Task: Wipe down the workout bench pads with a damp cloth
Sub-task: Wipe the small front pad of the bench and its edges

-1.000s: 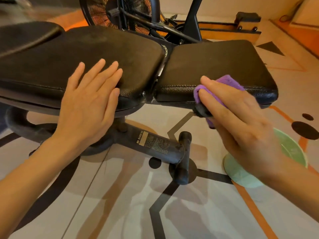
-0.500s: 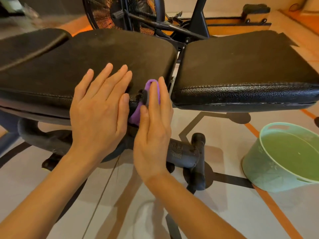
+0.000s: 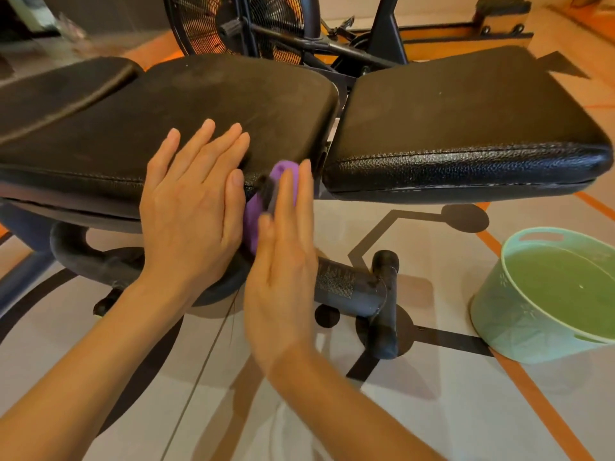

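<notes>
Bench back pad and seat pad fill most of the view, with a green tub of water parked on the floor just right, probably for re-wetting. Left hand lies flat on the back pad's near edge, fingers straight, looks like it's bracing. Right hand has straight fingers pressing the purple cloth against that pad's front side by the gap, gripping nothing.

Bench spans 9 to 3 o'clock; fan bike behind at 12; water basin on the floor at 4.
</notes>
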`<state>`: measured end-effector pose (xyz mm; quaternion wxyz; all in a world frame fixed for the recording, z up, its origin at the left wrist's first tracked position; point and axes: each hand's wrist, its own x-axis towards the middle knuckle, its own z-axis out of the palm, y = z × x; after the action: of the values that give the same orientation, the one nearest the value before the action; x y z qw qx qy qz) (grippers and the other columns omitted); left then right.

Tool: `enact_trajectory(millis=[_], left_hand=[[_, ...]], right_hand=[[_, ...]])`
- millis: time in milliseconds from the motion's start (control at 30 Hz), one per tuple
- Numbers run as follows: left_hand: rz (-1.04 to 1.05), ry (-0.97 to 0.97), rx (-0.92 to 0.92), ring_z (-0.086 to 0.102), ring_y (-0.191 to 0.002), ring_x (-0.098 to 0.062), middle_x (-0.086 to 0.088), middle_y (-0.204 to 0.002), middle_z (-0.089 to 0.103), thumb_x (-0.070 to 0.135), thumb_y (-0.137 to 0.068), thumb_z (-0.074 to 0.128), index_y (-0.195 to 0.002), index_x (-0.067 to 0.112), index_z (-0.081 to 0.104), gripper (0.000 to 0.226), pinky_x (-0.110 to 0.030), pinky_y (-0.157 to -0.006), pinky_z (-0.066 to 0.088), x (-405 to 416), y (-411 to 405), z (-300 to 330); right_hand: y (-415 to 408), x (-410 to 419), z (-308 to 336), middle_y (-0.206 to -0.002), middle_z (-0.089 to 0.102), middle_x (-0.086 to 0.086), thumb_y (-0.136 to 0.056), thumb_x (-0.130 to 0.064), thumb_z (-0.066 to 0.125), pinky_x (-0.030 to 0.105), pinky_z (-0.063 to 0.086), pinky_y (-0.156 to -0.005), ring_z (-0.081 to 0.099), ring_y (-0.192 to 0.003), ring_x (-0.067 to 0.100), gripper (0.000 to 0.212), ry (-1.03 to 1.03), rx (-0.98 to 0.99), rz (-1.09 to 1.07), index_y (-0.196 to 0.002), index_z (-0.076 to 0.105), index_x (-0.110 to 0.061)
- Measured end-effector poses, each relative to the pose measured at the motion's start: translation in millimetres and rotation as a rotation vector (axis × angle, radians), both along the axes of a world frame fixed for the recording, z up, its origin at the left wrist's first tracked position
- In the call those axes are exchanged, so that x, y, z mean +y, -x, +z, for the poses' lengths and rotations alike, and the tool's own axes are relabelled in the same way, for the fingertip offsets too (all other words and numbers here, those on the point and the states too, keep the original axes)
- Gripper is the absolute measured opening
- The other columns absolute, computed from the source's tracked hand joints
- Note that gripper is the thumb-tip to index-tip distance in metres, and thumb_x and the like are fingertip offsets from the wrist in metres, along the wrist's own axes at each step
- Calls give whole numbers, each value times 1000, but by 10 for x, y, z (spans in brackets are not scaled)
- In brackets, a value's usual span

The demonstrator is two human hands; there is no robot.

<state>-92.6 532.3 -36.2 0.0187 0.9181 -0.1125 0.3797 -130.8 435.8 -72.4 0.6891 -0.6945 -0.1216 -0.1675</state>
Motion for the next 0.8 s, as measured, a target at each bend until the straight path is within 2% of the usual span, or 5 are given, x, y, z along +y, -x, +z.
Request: enact_trajectory(millis=[233, 400, 500, 633, 800], left_hand=[[8, 42, 74, 35, -144, -15, -2, -144, 52, 27, -106, 24, -140, 12, 52, 47, -34, -122, 14, -39, 54, 24], [-19, 116, 122, 24, -149, -14, -1, -154, 41, 29, -104, 22, -145, 13, 45, 49, -39, -124, 8, -58, 109, 64], [-24, 166, 102, 20, -150, -14, 1, -157, 35, 26, -105, 27, -147, 14, 42, 46, -39, -125, 4, -137, 128, 48], [-53, 147, 104, 19, -151, -16, 0, -157, 35, 26, -105, 31, -146, 15, 45, 45, -42, -124, 6, -326, 103, 16], [-157, 169, 213, 21, -150, -14, 3, -156, 37, 32, -104, 34, -144, 17, 47, 45, -36, -123, 15, -622, 50, 104]], right_hand=[[-205, -241, 53, -161, 7, -1, -100, -4, 36, 39, 15, -121, 0, -148, 9, 54, 156, -62, 7, -150, 18, -12], [-160, -684, 250, -155, 22, 20, -94, 5, 45, 40, 16, -121, 13, -147, 30, 53, 583, -424, 95, -144, 28, 5], [-75, -1262, 390, -153, 25, 21, -98, -4, 36, 38, 17, -121, 17, -146, 32, 45, 788, -557, 55, -142, 32, 7], [92, -1939, 328, -154, 24, 19, -102, -15, 30, 37, 20, -120, 18, -146, 29, 45, 994, -543, -29, -141, 33, 7], [236, -2388, 224, -152, 29, 18, -82, 11, 50, 41, 23, -118, 22, -145, 30, 58, 1093, -475, -7, -139, 38, 6]])
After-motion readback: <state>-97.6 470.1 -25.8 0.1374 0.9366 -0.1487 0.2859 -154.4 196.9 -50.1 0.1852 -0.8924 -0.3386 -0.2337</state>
